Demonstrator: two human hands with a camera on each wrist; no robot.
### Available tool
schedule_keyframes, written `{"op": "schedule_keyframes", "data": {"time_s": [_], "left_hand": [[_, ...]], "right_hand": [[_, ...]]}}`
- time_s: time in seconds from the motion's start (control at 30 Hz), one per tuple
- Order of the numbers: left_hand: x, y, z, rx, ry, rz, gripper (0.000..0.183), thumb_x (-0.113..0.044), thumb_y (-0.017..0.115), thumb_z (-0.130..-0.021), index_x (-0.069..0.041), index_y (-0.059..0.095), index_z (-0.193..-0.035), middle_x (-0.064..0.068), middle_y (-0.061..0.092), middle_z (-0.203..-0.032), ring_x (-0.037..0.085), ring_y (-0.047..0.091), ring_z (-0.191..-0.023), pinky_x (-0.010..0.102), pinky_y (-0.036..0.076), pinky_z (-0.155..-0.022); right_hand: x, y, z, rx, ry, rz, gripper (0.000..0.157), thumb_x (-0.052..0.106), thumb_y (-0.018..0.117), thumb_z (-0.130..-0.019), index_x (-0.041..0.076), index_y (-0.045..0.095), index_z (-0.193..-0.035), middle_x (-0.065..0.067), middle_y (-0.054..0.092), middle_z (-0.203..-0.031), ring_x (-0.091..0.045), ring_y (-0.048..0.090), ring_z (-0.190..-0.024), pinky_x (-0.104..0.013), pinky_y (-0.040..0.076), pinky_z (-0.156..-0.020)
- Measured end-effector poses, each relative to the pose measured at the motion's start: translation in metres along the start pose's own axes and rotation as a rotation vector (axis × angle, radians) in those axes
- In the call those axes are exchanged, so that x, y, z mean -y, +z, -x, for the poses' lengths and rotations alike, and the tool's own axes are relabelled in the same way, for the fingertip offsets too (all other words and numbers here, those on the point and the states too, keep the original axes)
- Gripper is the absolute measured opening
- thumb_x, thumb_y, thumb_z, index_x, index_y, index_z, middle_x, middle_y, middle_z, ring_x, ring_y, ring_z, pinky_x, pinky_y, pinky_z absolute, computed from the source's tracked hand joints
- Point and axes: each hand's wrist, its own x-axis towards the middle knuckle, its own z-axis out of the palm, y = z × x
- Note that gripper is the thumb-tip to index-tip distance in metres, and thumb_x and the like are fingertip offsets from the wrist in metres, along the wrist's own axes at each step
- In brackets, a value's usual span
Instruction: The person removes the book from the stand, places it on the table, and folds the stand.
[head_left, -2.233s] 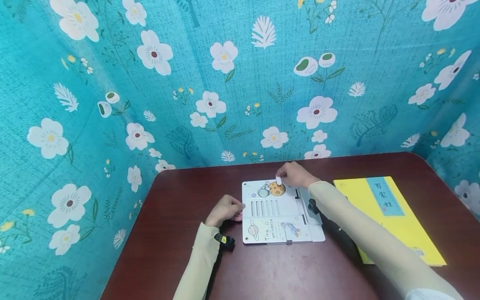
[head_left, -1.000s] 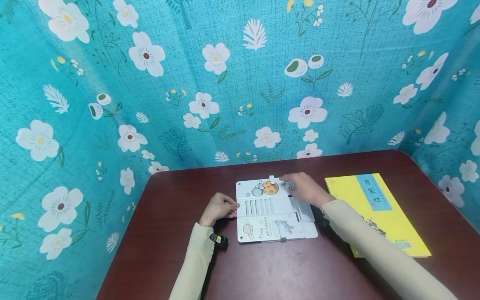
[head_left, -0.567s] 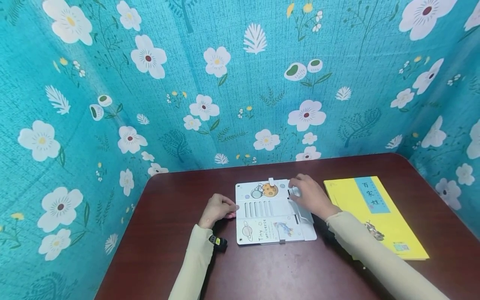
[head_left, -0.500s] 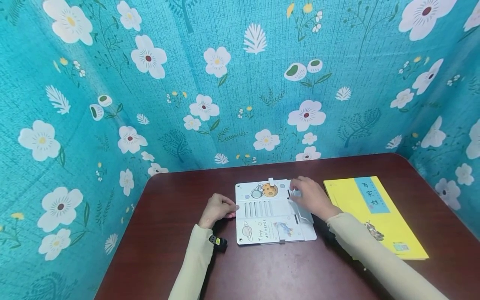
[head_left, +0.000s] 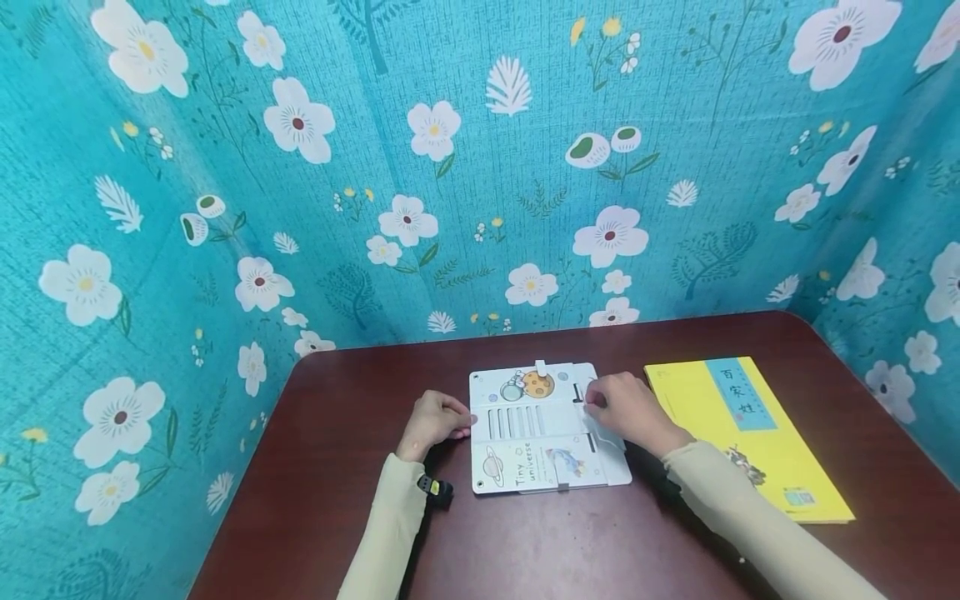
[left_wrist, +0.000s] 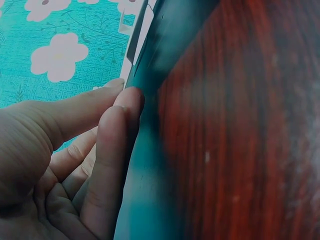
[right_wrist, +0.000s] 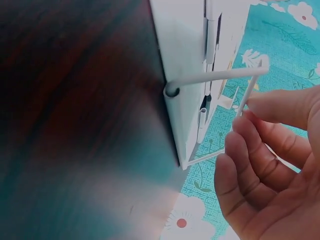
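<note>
A white folding book stand [head_left: 528, 421], printed with an astronaut, a planet and the words "Tiny universe", lies on the table in the head view. My left hand [head_left: 431, 423] pinches its left edge between thumb and fingers; the left wrist view shows the thin panel edge [left_wrist: 136, 42] at the fingertips. Over the stand's right part is my right hand [head_left: 630, 410]. In the right wrist view it pinches a white wire support [right_wrist: 220, 76], which angles out from the panel, with the thumb on one side and curled fingers on the other.
A yellow book [head_left: 757, 450] with a blue label lies right of the stand, partly beneath the right forearm in view. A small white clip [head_left: 541, 367] sticks up at the stand's top edge. Behind the dark red table [head_left: 360, 417] hangs a flowered blue curtain [head_left: 450, 183].
My right hand has left the small clip at the top edge and moved right and nearer, now pinching the wire support. My left hand keeps its pinch on the left edge.
</note>
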Motion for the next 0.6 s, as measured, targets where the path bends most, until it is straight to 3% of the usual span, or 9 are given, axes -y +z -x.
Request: {"op": "schedule_keyframes", "data": {"time_s": [0.6], "left_hand": [[-0.0004, -0.0005, -0.0021, -0.002, 0.038, -0.052, 0.012, -0.005, 0.08, -0.088, 0.004, 0.077, -0.095, 0.01, 0.076, -0.077, 0.007, 0.069, -0.058, 0.022, 0.06, -0.059]], "right_hand": [[-0.0016, 0.0093, -0.0062, 0.08, 0.016, 0.042, 0.007, 0.013, 0.077, -0.089, 0.011, 0.078, -0.082, -0.004, 0.075, -0.081, -0.015, 0.055, -0.063, -0.027, 0.042, -0.057]]}}
